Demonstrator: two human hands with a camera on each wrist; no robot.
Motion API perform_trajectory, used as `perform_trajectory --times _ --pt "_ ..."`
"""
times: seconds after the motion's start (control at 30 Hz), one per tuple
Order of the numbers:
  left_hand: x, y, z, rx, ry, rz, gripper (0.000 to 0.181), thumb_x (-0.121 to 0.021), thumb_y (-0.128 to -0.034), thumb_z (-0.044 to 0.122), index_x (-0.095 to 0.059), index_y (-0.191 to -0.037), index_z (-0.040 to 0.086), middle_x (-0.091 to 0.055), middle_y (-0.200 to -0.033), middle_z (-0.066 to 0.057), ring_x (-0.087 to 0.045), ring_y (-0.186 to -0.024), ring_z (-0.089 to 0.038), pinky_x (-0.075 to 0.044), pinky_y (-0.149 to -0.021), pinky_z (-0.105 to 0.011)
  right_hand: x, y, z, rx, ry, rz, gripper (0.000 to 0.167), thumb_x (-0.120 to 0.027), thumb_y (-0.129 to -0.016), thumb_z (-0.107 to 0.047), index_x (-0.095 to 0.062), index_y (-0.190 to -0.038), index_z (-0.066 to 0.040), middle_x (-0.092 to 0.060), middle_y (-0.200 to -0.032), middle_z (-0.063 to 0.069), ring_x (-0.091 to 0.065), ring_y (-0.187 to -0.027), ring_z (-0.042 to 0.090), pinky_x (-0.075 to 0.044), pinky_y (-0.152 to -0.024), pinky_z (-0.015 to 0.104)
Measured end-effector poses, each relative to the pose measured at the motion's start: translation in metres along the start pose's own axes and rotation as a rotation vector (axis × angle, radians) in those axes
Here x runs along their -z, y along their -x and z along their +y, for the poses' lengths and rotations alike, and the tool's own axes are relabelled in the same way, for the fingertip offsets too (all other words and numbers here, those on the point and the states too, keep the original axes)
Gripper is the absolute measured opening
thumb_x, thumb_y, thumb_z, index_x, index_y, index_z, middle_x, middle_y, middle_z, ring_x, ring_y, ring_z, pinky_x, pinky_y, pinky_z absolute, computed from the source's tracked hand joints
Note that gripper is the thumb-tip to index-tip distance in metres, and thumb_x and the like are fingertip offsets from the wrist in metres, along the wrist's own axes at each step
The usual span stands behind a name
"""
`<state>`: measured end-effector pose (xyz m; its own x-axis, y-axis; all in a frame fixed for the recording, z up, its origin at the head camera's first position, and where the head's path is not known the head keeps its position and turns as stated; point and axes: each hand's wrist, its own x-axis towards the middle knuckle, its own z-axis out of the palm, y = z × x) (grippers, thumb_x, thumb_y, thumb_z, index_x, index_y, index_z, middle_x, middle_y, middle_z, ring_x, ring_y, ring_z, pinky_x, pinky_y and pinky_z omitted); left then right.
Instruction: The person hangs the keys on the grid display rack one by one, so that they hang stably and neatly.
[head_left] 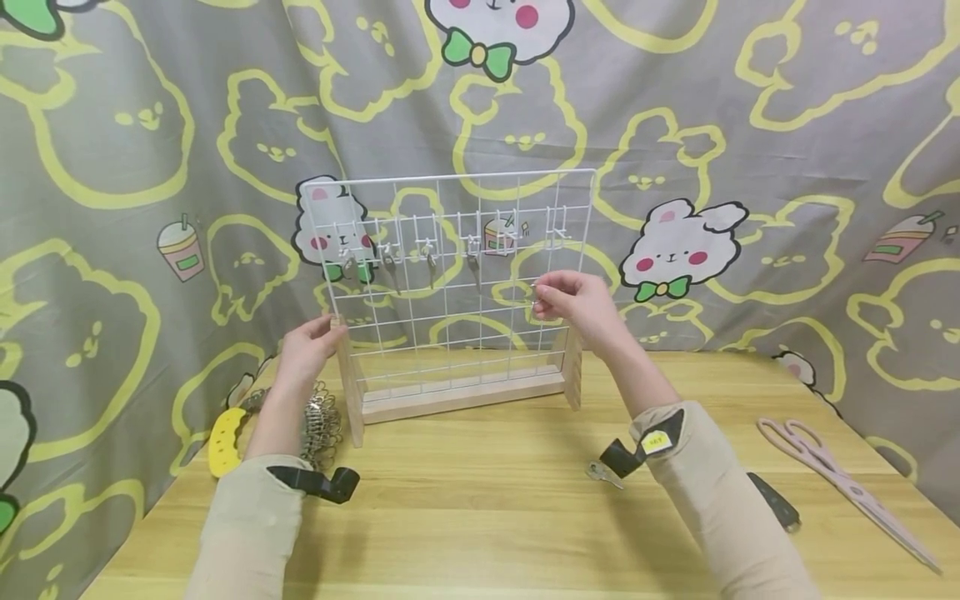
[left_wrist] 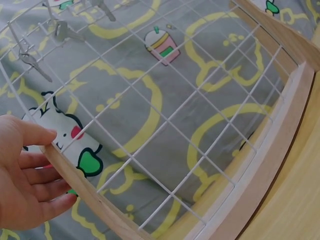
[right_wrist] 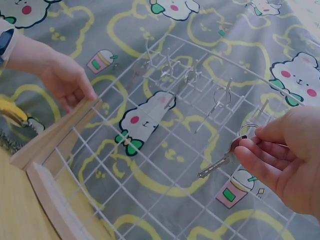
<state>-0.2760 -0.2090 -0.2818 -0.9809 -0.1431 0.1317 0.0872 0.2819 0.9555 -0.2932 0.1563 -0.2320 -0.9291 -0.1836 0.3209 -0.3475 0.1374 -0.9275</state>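
A white wire grid rack (head_left: 450,333) stands upright in wooden feet on the table. My right hand (head_left: 577,308) pinches a metal key ring (right_wrist: 247,131) between thumb and fingers, before the grid's right part. From that ring hangs a silver key (right_wrist: 220,162), pointing down and left in the right wrist view. My left hand (head_left: 309,350) holds the top of the rack's left wooden post (left_wrist: 82,185), thumb over its end, other fingers along the outer side. Several keys (head_left: 431,252) on rings hang from white hooks along the grid's upper rows. Hooks (head_left: 557,233) at the right carry no key.
A loose key (head_left: 606,476) lies on the table (head_left: 480,517) near my right cuff. Farther right are a dark key fob (head_left: 776,502) and pink scissors (head_left: 843,483). Behind my left forearm lie a heap of metal rings (head_left: 322,425) and a yellow curved object (head_left: 224,442).
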Motion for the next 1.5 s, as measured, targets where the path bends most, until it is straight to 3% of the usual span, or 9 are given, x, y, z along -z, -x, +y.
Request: perform_trajectory --times 0.43,0.9,1.17,1.5 --pt "-0.001 -0.002 -0.004 -0.01 0.01 0.006 0.059 -0.049 -0.0966 0.025 -0.026 -0.144 -0.002 -0.032 -0.144 -0.021 -0.033 -0.131 -0.032 -0.031 -0.108 -0.04 -0.01 -0.022 -0.026 0.039 -0.096 0.059 0.018 -0.057 -0.091 -0.003 -0.058 -0.104 0.01 -0.062 -0.078 0.007 -0.062 -0.068 0.013 -0.057 -0.074 0.032" --pt "0.0 -0.004 -0.005 -0.006 0.012 -0.002 0.061 -0.05 -0.0964 0.029 -0.027 -0.144 -0.001 -0.031 -0.145 -0.02 -0.032 -0.132 -0.031 -0.03 -0.109 -0.041 -0.009 -0.031 -0.03 0.041 -0.181 0.085 0.012 -0.058 -0.091 -0.003 -0.059 -0.099 0.006 -0.062 -0.076 0.007 -0.063 -0.066 0.013 -0.057 -0.069 0.025" --pt "0.0 -0.004 -0.005 0.006 0.01 -0.001 0.062 -0.05 -0.0965 0.029 -0.025 -0.145 0.0 -0.03 -0.146 -0.019 -0.032 -0.132 -0.031 -0.029 -0.109 -0.04 -0.013 -0.034 -0.036 0.033 -0.153 0.123 0.016 -0.057 -0.092 -0.005 -0.059 -0.103 0.005 -0.061 -0.086 0.01 -0.063 -0.07 0.014 -0.056 -0.072 0.025" --pt "0.0 -0.005 -0.006 -0.009 0.015 -0.002 0.061 -0.049 -0.0969 0.026 -0.024 -0.144 -0.003 -0.028 -0.146 -0.021 -0.031 -0.132 -0.031 -0.03 -0.109 -0.039 -0.018 -0.037 -0.036 0.02 -0.206 0.164 0.021 -0.056 -0.091 0.0 -0.056 -0.108 0.012 -0.06 -0.085 0.01 -0.062 -0.068 0.014 -0.056 -0.069 0.024"
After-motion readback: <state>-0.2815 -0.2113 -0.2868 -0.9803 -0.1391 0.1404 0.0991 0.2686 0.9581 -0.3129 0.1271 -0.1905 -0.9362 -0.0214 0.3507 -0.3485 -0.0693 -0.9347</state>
